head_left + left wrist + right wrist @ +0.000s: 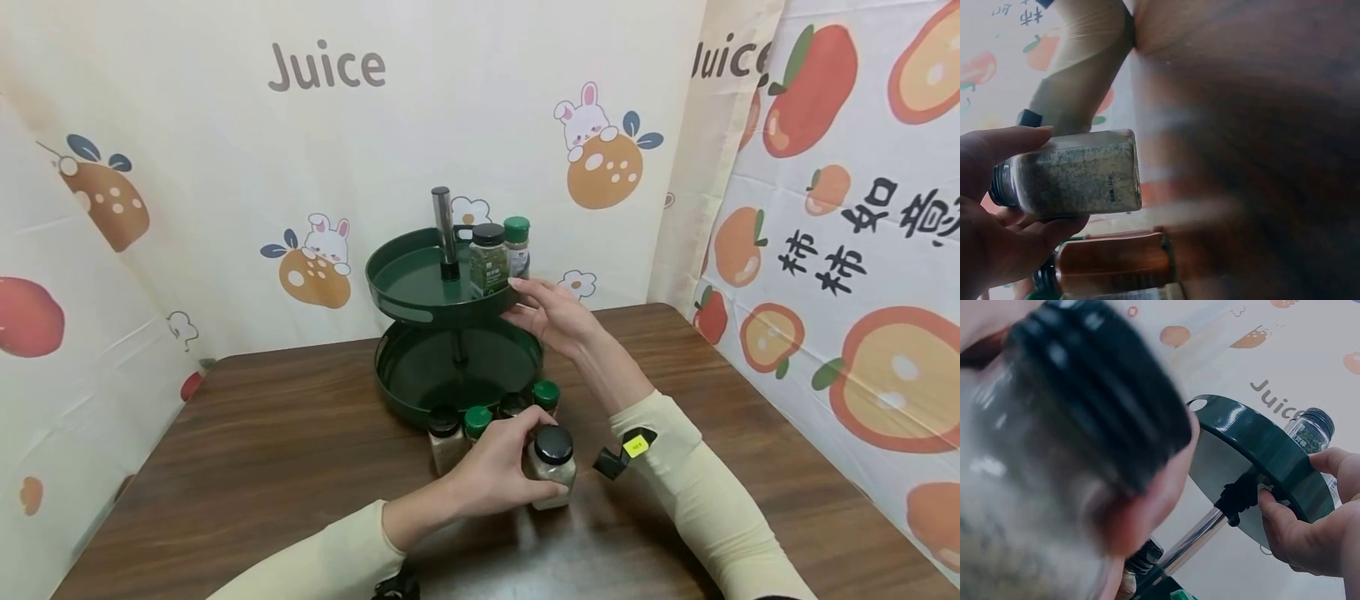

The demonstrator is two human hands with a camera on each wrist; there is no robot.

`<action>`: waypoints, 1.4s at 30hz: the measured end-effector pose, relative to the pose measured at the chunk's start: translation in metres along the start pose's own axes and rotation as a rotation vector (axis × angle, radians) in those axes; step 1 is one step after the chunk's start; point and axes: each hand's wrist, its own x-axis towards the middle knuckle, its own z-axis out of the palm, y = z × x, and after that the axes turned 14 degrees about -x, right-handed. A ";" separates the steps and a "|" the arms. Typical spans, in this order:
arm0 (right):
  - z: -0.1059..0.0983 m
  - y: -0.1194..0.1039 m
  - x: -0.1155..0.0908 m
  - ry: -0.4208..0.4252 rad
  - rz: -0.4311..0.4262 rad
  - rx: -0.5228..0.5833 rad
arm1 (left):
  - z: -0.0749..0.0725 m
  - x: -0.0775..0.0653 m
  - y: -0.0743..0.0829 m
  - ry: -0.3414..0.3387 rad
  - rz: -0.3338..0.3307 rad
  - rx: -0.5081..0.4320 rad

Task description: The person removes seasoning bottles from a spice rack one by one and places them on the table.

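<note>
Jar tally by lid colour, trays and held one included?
Black-lidded jars: 4 (1 on the upper tray, 1 held in the left hand)
Green-lidded jars: 3 (1 on the upper tray)
Total: 7

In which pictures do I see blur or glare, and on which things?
Right wrist: the nearest black-lidded spice jar is out of focus, with glare spots on its lid; left wrist: streaky blur across the tabletop; head: mostly sharp, tabletop sheen at bottom centre.
</note>
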 end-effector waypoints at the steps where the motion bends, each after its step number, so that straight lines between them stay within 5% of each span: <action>1: 0.000 0.000 0.000 0.000 0.001 -0.001 | 0.000 0.000 -0.002 -0.003 -0.009 0.003; 32: -0.002 0.000 0.002 -0.013 0.001 0.043 | -0.001 0.001 -0.008 -0.074 -0.037 0.132; 42: -0.011 0.003 0.008 0.068 -0.012 0.051 | -0.004 -0.001 -0.003 -0.109 -0.065 0.180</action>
